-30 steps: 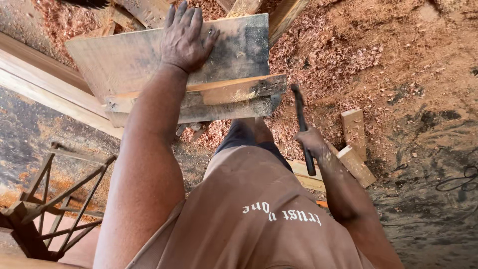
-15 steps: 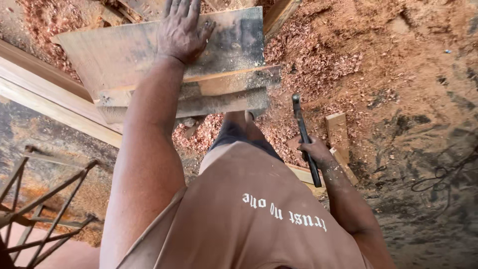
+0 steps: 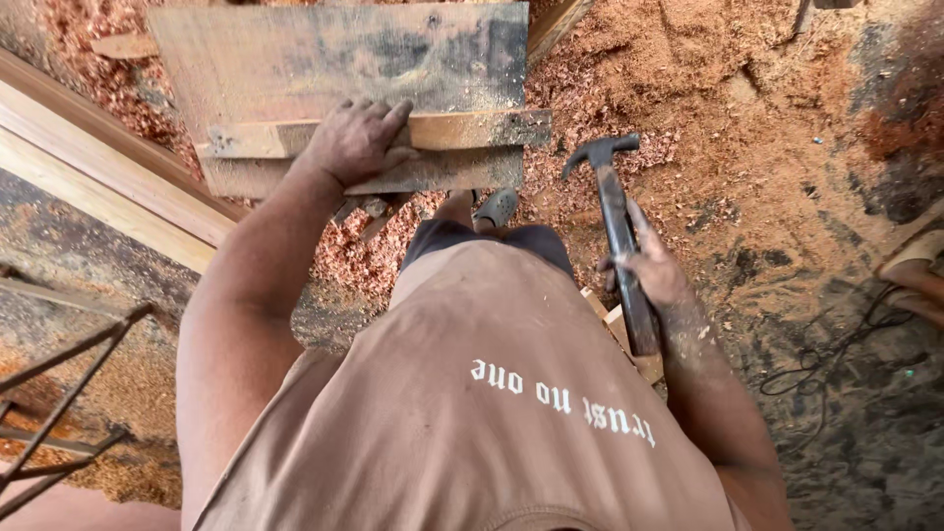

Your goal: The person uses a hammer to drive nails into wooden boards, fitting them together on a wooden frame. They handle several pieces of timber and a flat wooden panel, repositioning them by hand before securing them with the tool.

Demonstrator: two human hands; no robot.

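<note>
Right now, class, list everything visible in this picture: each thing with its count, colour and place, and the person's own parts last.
wooden panel: one, grey-brown, stained dark, top centre
wooden batten: one, pale, lying across the panel's lower part
hammer: one, dark claw head and dark handle, right of centre
wood shavings: a spread, reddish, over the ground
long planks: a few, pale, running diagonally at left
metal frame: one, dark bars, bottom left
cable: one, black, on the ground at right
shirt: one, brown
left hand: pressed flat on the batten
right hand: gripping the hammer handle
</note>
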